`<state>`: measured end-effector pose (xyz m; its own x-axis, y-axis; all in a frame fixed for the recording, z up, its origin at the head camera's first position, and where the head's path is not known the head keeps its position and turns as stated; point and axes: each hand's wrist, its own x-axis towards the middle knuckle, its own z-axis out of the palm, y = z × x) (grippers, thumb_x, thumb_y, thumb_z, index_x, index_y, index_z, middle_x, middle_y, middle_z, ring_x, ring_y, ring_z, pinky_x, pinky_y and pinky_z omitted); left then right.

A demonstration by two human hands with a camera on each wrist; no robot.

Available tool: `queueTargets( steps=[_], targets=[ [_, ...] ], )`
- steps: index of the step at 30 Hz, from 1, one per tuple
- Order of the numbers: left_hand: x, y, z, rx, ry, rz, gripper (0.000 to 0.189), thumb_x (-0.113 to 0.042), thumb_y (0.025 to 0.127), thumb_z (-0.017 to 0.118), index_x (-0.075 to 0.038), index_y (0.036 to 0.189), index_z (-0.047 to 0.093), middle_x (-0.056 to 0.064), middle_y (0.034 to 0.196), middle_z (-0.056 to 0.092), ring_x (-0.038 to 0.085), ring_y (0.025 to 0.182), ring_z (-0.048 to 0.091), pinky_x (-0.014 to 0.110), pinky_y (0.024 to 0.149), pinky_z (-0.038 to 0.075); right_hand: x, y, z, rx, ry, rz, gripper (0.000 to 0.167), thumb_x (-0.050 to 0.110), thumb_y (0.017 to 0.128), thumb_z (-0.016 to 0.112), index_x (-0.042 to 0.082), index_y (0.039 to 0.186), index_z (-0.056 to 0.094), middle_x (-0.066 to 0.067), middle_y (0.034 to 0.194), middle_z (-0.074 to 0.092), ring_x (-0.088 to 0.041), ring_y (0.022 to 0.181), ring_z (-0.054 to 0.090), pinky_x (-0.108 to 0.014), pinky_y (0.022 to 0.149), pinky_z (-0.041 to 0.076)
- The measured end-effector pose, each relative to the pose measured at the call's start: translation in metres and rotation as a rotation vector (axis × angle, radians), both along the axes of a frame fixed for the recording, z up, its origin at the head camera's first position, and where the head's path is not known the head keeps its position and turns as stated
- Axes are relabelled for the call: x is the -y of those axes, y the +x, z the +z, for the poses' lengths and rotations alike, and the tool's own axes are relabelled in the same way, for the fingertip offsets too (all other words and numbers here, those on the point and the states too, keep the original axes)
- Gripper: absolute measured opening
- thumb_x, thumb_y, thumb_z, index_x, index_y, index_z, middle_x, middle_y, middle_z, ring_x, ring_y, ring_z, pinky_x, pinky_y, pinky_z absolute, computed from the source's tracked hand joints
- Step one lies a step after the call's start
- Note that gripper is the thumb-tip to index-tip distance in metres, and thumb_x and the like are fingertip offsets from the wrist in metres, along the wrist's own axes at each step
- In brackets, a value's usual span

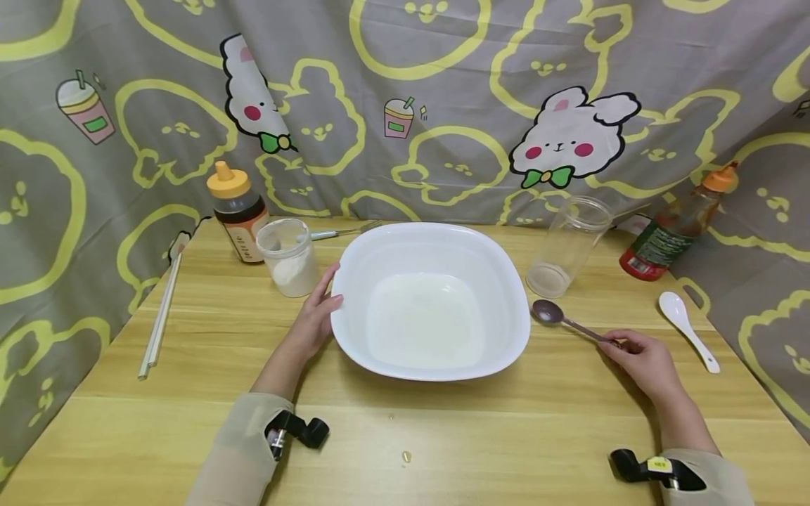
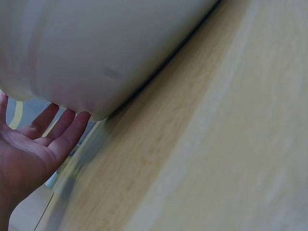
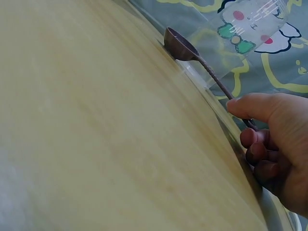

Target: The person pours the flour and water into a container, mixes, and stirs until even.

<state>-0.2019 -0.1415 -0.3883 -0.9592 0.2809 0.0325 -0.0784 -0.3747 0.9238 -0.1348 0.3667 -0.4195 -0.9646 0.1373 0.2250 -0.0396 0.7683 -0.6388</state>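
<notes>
A large white basin [image 1: 431, 246] sits in the middle of the wooden table, with what looks like a shallow pale liquid [image 1: 427, 320] at its bottom. My left hand [image 1: 316, 309] rests against the basin's left side, the thumb at the rim. In the left wrist view its fingers [image 2: 70, 132] reach out fairly straight to the outer wall. To the basin's right, my right hand [image 1: 648, 362] pinches the handle end of a dark brown long-handled spoon [image 1: 548, 311] between thumb and fingers. The round, deep bowl of this spoon [image 3: 180, 46] lies close to the tabletop.
Behind my left hand stand a white-powder jar [image 1: 291, 263], an orange-capped squeeze bottle [image 1: 239, 218] and a fork [image 1: 348, 231]. Chopsticks [image 1: 160, 316] lie far left. A clear jar [image 1: 566, 246], sauce bottle [image 1: 673, 228] and white spoon [image 1: 688, 330] are at right. Patterned cloth [image 1: 455, 105] hangs behind.
</notes>
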Motion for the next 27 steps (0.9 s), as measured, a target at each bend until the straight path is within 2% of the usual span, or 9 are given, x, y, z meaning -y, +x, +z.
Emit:
queueTargets(
  steps=[10,18,23,27],
  targets=[
    [0.0000,-0.0006,0.0002,0.005,0.003,0.006,0.062,-0.008,0.083,0.045,-0.021,0.138,0.020,0.020,0.128,0.030,0.022,0.097,0.048,0.030,0.071,0.047,0.0013,-0.0023,0.0005,-0.027,0.019,-0.021,0.025,0.023,0.078,0.063,0.002,0.091,0.062,0.009,0.074,0.056,-0.001,0.064,0.045,-0.015,0.054,0.037],
    [0.0000,-0.0007,-0.0005,-0.003,0.007,0.007,0.062,-0.009,0.083,0.046,-0.021,0.138,0.020,0.017,0.126,0.032,0.023,0.098,0.047,0.030,0.072,0.047,0.0009,-0.0039,0.0002,-0.035,0.081,-0.003,0.021,0.021,0.078,0.063,0.003,0.088,0.065,-0.008,0.085,0.055,-0.002,0.068,0.042,-0.021,0.056,0.035],
    [0.0001,-0.0006,-0.0012,-0.008,0.012,0.005,0.063,-0.009,0.083,0.047,-0.020,0.138,0.020,0.015,0.124,0.034,0.021,0.097,0.048,0.030,0.072,0.047,0.0004,-0.0039,0.0007,-0.019,0.117,0.016,0.020,0.020,0.078,0.063,0.003,0.086,0.066,-0.012,0.087,0.055,-0.007,0.072,0.042,-0.026,0.059,0.033],
    [0.0004,-0.0007,-0.0013,-0.003,0.014,0.003,0.063,-0.008,0.082,0.046,-0.020,0.138,0.020,0.016,0.124,0.033,0.019,0.095,0.050,0.030,0.072,0.047,0.0006,-0.0026,0.0012,-0.006,0.107,0.027,0.023,0.023,0.078,0.063,0.003,0.088,0.065,-0.011,0.087,0.055,-0.007,0.073,0.042,-0.027,0.059,0.033]
  ],
)
